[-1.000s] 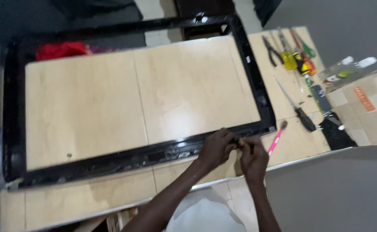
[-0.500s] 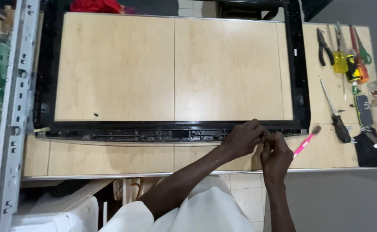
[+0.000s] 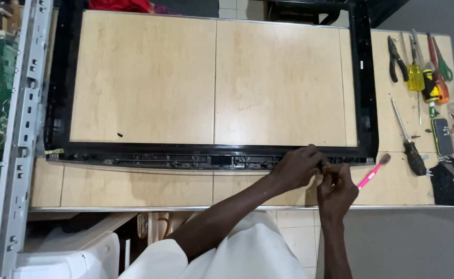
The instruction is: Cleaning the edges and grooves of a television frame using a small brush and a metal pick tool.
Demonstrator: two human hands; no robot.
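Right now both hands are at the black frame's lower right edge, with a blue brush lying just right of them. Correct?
Not quite: the brush is pink, not blue. The head view shows both hands, left and right, at the lower right edge of the black frame, brush lying just right of them.

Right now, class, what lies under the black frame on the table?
Under the black frame lies the pale wooden table, showing through its opening. Both hands, left hand and right hand, cover the frame's near edge there.

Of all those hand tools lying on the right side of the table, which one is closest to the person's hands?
The pink-handled brush. It lies just right of the right hand, below the black frame. The black-handled screwdriver lies farther right, the pliers farther up.
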